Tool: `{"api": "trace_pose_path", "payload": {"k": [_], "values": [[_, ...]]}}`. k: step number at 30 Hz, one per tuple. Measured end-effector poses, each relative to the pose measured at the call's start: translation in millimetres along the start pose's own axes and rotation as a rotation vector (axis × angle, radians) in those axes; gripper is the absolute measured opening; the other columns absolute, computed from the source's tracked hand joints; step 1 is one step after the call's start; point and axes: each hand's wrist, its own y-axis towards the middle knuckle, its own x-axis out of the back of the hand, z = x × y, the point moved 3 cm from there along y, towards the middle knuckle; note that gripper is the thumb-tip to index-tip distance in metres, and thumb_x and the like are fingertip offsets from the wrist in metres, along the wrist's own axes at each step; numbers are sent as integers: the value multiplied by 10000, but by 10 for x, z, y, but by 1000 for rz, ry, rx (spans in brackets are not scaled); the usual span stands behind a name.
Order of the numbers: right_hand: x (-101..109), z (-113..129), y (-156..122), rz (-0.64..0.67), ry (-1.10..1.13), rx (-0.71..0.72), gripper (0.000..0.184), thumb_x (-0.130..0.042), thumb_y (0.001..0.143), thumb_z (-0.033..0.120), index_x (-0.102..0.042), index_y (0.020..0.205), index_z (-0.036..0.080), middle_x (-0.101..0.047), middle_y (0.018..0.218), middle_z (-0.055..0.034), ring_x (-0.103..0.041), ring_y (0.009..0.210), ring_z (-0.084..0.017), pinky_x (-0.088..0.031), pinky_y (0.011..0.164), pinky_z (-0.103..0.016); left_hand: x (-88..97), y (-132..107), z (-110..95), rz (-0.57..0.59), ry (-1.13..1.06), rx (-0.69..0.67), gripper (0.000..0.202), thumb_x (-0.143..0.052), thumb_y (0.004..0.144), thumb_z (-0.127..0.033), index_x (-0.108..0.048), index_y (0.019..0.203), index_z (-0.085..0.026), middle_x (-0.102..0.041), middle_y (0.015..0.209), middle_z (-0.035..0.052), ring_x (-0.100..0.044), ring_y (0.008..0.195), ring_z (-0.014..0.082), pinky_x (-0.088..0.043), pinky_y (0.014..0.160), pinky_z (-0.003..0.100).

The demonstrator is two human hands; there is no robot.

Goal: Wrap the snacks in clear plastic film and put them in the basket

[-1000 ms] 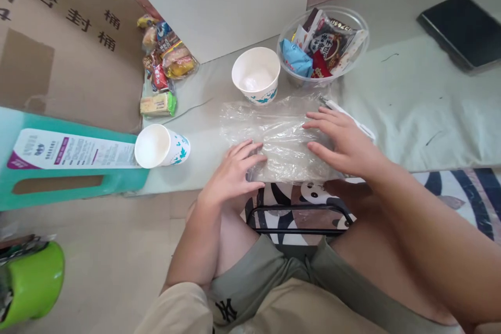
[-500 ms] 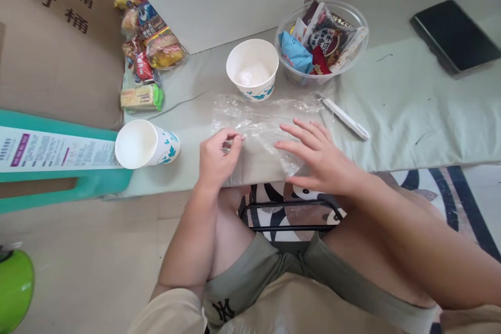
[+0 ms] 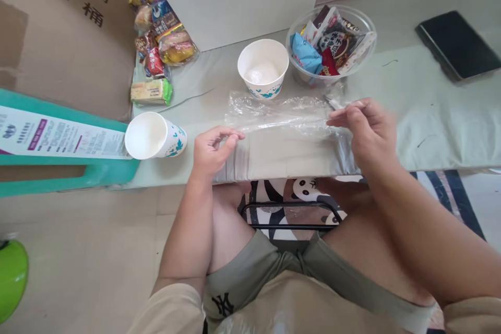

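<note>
My left hand (image 3: 213,152) and right hand (image 3: 373,135) each pinch the clear plastic film (image 3: 274,115) at 1 end of its near edge, fingers (image 3: 224,131) closed. It stretches between my 2 hands over the bench (image 3: 407,120), just on the near side of the white paper bowl (image 3: 263,69).

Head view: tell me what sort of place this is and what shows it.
Probably a room in a home, though that is not certain. The panda-patterned floor covering, the snack packets in a clear bowl and the cloth-covered surface suggest it.
</note>
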Motion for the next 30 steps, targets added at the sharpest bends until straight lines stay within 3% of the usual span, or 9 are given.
{"api": "trace_pose_path", "payload": {"k": [4, 7, 9, 14, 19, 21, 25, 30], "values": [[-33, -30, 3, 68, -88, 30, 474, -527, 957, 734, -596, 866, 274, -698, 708, -1, -665, 561, -163, -565, 586, -355, -24, 37, 1, -226, -149, 45, 385, -664, 933, -609, -686, 872, -229, -743, 680, -14, -692, 556, 114, -538, 516, 220], [-29, 8, -17, 102, -252, -4, 459, -421, 1000, 719, -594, 927, 301, -622, 611, 12, -554, 437, -166, -468, 483, -360, -55, 55, 2, -224, -52, 112, 485, -604, 913, -725, -645, 929, -242, -699, 632, -36, -563, 401, 78, -407, 380, 210], [-18, 32, -26, 118, -338, -46, 435, -427, 1005, 688, -612, 950, 299, -595, 569, 13, -545, 435, -183, -475, 507, -382, -55, 56, 27, -203, 17, 165, 503, -594, 903, -748, -633, 951, -249, -657, 594, -53, -548, 388, 76, -404, 373, 209], [-15, 24, -2, 130, -462, -96, 368, -470, 1000, 579, -636, 869, 278, -621, 571, -15, -683, 632, -258, -560, 721, -470, -25, 45, 143, -139, 115, 309, 402, -612, 934, -646, -620, 948, -244, -562, 495, -81, -564, 389, 89, -433, 406, 201], [-19, -27, 37, 80, -418, -87, 402, -451, 992, 625, -625, 856, 289, -611, 551, -11, -625, 540, -241, -538, 620, -447, -48, 65, 165, -38, 63, 222, 482, -769, 826, -515, -592, 1172, -231, -701, 664, -24, -757, 737, 170, -592, 698, 264], [-20, -36, 43, 79, -398, -94, 422, -449, 984, 659, -628, 876, 292, -601, 547, -5, -596, 501, -229, -519, 576, -429, -71, 82, 174, -21, 43, 206, 401, -745, 850, -503, -616, 1100, -218, -714, 688, -2, -758, 777, 173, -601, 756, 279], [-18, -48, 48, 103, -437, -123, 413, -457, 991, 648, -631, 916, 281, -616, 578, -4, -578, 478, -215, -503, 562, -412, -112, 134, 191, -81, 29, 236, 357, -662, 920, -561, -610, 859, -213, -678, 642, -6, -658, 552, 115, -530, 570, 229], [0, -84, 50, 147, -573, -73, 326, -511, 989, 572, -641, 1057, 281, -631, 559, 3, -613, 531, -247, -523, 631, -432, -134, 161, 210, -124, 98, 407, 251, -656, 930, -475, -633, 899, -227, -611, 527, -48, -473, 333, 98, -343, 367, 223]]}}
